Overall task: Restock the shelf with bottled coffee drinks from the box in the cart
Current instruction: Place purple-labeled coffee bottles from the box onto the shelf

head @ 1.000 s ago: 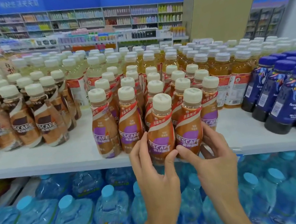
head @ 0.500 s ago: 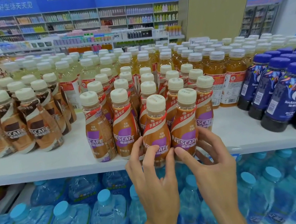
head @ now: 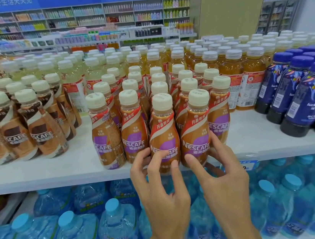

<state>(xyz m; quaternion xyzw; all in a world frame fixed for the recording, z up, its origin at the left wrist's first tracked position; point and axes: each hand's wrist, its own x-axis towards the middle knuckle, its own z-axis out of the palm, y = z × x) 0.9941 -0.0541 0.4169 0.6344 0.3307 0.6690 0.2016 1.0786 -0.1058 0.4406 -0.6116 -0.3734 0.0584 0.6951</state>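
Shelf edge: the white shelf (head: 60, 181) runs left to right. Its near lip lies at the bases of the two front bottles, which the hands partly hide.
Open room, left: a bare strip of shelf separates the purple-label coffee rows (head: 132, 122) from the brown-label bottles (head: 42, 132).
Open room, right: a wider bare strip lies between those rows and the dark blue bottles (head: 298, 100).
Far side: tea bottles (head: 232, 73) stand close behind the coffee rows.
Below: water bottles (head: 114, 225) fill the lower tier under the lip.
Task item: the left front bottle (head: 163, 130) and the right front bottle (head: 196, 128) stand upright at the near edge, side by side and touching.
Change: both hands remain on the same two bottles. The thumbs, nearly touching half a second ago, are now slightly apart, and the left fingers are more curled.
Left hand (head: 162, 191): the thumb lies across the label front and the fingers (head: 142, 157) curl round the left side, gripping the left front bottle.
Right hand (head: 222, 177): the thumb is on the label front and the fingers (head: 219, 144) wrap the right side, gripping the right front bottle.
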